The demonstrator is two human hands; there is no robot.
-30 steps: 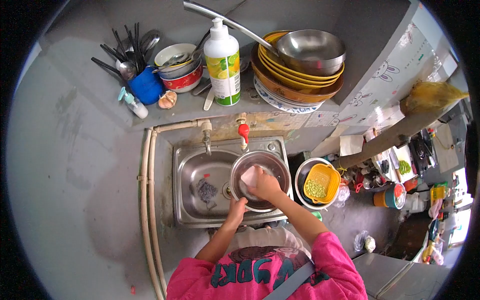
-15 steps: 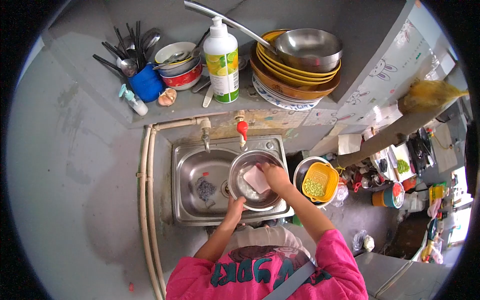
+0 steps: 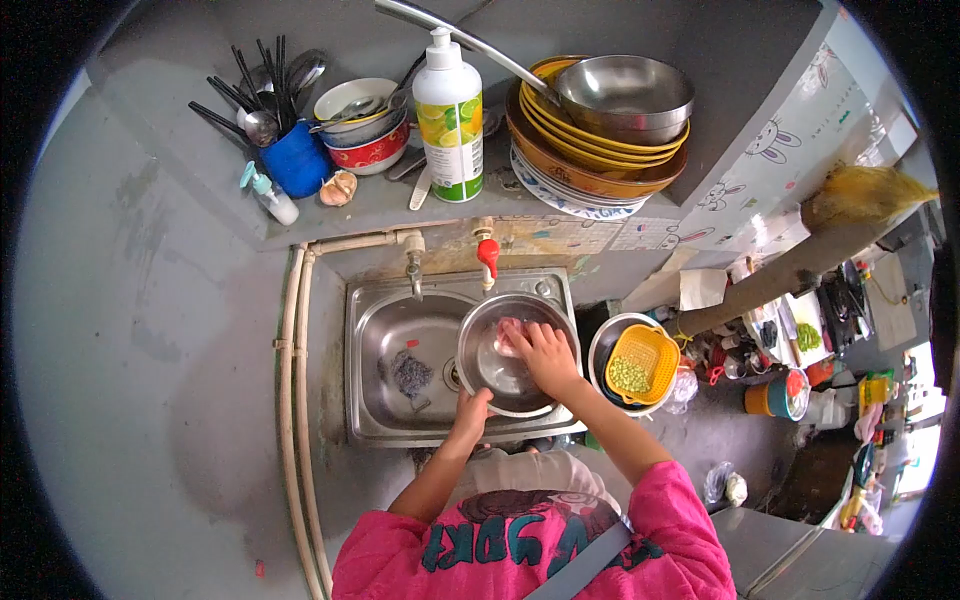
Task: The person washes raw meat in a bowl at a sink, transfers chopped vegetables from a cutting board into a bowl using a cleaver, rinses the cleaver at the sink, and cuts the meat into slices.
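Note:
A steel bowl [image 3: 480, 375] stands at the right part of the steel sink [image 3: 362, 400], under the red-handled tap [image 3: 487, 256]. My left hand [image 3: 473, 411] is closed on the bowl's near-left rim, thumb over the edge. Inside the bowl, my right hand [image 3: 546, 356] rests over a pinkish piece of meat [image 3: 508, 336], fingers bent around its right side. Part of the piece is hidden under the fingers. Some water seems to lie in the bowl. Left of the bowl, a dark scouring pad [image 3: 411, 374] lies on the sink floor.
Right of the sink, a yellow basket [image 3: 660, 368] with chopped green pieces sits in a larger bowl. The shelf above holds a soap bottle [image 3: 448, 120], stacked bowls [image 3: 600, 150] and a blue utensil cup [image 3: 296, 162]. Pipes [image 3: 288, 400] run along the left.
My right hand has shifted over the meat, which showed its broad pale face half a second ago and now shows a smaller, redder part. My left hand stays at the rim.

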